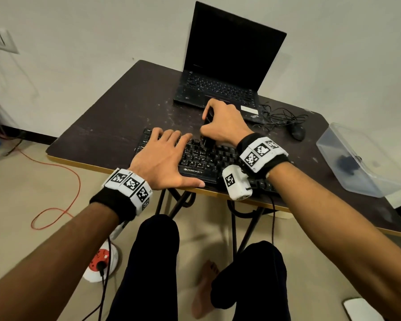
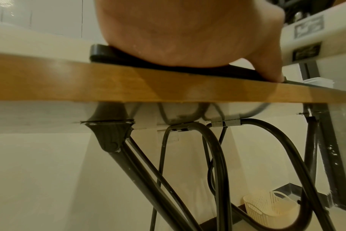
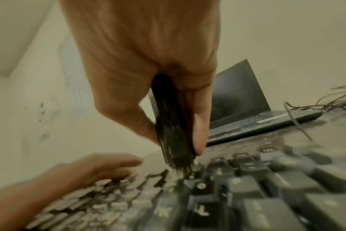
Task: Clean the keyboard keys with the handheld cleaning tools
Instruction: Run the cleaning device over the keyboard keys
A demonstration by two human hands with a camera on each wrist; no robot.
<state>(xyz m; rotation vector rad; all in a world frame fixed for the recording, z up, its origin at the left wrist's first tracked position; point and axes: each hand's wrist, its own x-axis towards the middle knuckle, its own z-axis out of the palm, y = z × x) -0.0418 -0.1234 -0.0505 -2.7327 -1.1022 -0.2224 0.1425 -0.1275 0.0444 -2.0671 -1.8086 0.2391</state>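
Note:
A black keyboard lies at the near edge of the dark table. My left hand lies flat on its left half, fingers straight and spread, thumb along the front edge. My right hand grips a black cleaning brush upright, its bristles touching the upper middle keys. In the right wrist view the brush is pinched between thumb and fingers, with pale bristle tips on the keyboard. The left wrist view shows my palm resting on the keyboard's front edge.
An open black laptop stands behind the keyboard. A black mouse with tangled cable lies to the right. A clear plastic box sits at the table's right edge. An orange cable and a power strip lie on the floor.

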